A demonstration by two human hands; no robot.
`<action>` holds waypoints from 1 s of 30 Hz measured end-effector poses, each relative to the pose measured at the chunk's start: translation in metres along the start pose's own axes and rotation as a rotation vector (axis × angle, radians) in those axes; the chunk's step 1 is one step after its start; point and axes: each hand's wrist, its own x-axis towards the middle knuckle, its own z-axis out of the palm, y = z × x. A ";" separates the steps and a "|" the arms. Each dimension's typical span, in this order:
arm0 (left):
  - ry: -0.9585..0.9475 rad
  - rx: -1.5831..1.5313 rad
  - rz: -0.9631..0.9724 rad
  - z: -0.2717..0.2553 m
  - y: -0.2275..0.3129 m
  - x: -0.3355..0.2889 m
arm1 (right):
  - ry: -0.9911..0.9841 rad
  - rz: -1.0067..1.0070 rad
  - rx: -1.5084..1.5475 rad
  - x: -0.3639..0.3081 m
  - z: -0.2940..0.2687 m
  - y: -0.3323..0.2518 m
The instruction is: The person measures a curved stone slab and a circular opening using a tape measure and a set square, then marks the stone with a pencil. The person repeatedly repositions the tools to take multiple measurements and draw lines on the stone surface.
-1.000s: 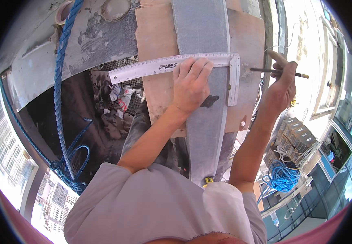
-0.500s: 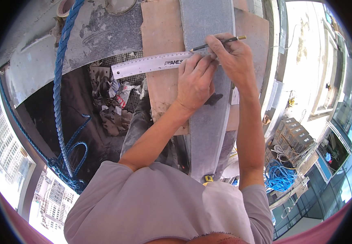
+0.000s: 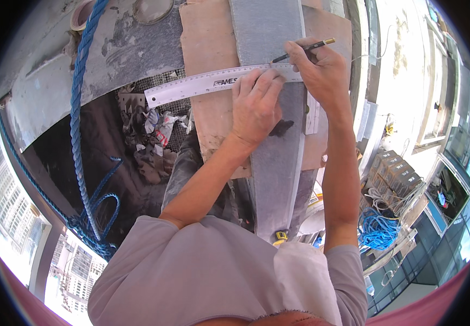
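Note:
A white metal ruler (image 3: 191, 88) lies across a long grey slab (image 3: 270, 32), sticking out past its left edge. My left hand (image 3: 259, 106) presses the ruler down, its fingers close together on the lower edge. My right hand (image 3: 322, 70) is closed around a dark pencil (image 3: 281, 57), whose tip points at the ruler's upper edge over the slab. Under the slab is a brown board (image 3: 209, 43). Beside the slab's right edge, partly behind my right forearm, is a pale flat strip (image 3: 312, 117).
Left of the boards, a dark recess holds debris (image 3: 159, 127). A thick blue rope (image 3: 76, 98) hangs at the left. A yellow tape measure (image 3: 281, 237) is at the slab's near end. Stacked boxes (image 3: 396, 169) and coiled blue rope (image 3: 379, 231) are at the right.
My right hand has moved right with the pencil, uncovering more of the ruler's right end. My left hand still holds the ruler down. The view has shifted slightly.

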 end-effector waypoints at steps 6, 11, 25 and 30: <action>0.007 0.024 -0.004 0.001 0.001 -0.001 | 0.008 -0.059 0.057 -0.003 0.013 0.000; 0.028 0.007 0.009 0.003 0.001 -0.001 | 0.205 -0.019 -0.323 -0.007 -0.053 0.012; -0.114 -0.001 0.091 -0.023 0.017 0.005 | 0.288 -0.006 -0.372 -0.113 0.000 0.073; -0.189 -0.132 0.199 -0.077 0.022 -0.025 | 0.446 0.188 -0.224 -0.126 -0.006 0.089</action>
